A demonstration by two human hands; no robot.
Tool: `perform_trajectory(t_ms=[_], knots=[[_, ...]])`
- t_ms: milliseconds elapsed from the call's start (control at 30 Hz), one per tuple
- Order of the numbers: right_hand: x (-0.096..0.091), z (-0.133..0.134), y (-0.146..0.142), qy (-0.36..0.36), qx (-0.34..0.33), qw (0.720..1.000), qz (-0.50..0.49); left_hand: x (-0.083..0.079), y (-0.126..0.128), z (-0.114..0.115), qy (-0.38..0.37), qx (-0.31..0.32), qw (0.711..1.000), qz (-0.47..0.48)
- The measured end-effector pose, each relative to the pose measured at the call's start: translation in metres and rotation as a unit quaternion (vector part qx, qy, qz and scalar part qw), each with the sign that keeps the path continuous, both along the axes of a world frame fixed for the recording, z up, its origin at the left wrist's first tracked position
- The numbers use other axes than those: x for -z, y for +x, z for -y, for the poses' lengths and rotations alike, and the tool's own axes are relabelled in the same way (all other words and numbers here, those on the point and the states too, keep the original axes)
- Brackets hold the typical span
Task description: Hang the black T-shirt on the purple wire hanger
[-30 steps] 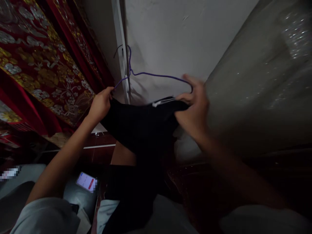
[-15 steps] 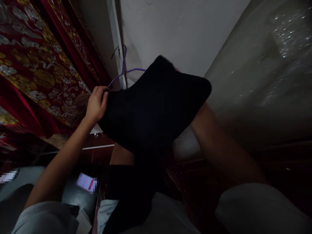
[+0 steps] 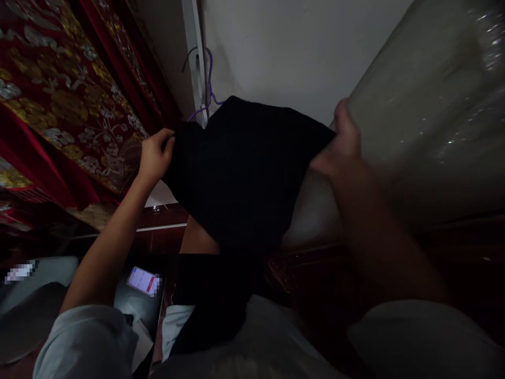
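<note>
A black garment (image 3: 244, 168) hangs draped over a purple wire hanger (image 3: 208, 84), whose hook and left shoulder show above the cloth against the white wall. My left hand (image 3: 154, 157) is closed on the garment's left edge, at the hanger's left end. My right hand (image 3: 342, 142) is at the garment's right edge, blurred by motion, thumb up, fingers closed on the cloth there. The hanger's lower bar and right end are hidden under the fabric.
A red and gold patterned curtain (image 3: 59, 89) hangs at the left. A white door frame (image 3: 195, 58) runs up the wall. A plastic-wrapped pale surface (image 3: 426, 116) fills the right. A lit phone (image 3: 142, 280) lies below. My grey-clad knees (image 3: 90, 342) are at the bottom.
The garment, first bunched below the hanger bar, was flipped over the hanger and now hangs spread across it. My right hand moved from under the cloth to its right edge.
</note>
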State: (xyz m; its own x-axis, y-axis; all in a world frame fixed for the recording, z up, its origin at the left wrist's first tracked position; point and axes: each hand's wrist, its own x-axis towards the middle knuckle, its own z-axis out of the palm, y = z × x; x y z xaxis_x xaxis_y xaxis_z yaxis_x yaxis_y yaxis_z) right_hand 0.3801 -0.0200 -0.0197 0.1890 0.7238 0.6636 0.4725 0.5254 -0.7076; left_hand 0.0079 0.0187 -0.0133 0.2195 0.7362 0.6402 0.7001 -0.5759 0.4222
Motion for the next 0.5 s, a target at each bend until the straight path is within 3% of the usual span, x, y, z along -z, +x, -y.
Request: perform_trajectory(t_ms=[67, 133, 267, 400, 500], knots=[[0.001, 0.001, 0.005, -0.115, -0.081, 0.984, -0.108, -0.001, 0.001, -0.001, 0.012, 0.002, 1.000, 0.009], [-0.002, 0.005, 0.004, -0.161, -0.130, 0.954, -0.217, -0.007, 0.009, -0.004, 0.017, 0.015, 0.999, 0.026], [-0.013, 0.015, -0.003, -0.068, -0.100, 0.952, -0.282, -0.029, 0.035, 0.000, 0.023, 0.048, 0.997, 0.048], [-0.016, 0.023, -0.010, 0.025, -0.104, 0.943, -0.315, -0.052, 0.055, 0.028, 0.041, 0.118, 0.992, 0.009], [-0.018, 0.041, -0.026, 0.059, -0.098, 0.940, -0.323, -0.060, 0.063, 0.050, 0.064, 0.155, 0.986, 0.025]])
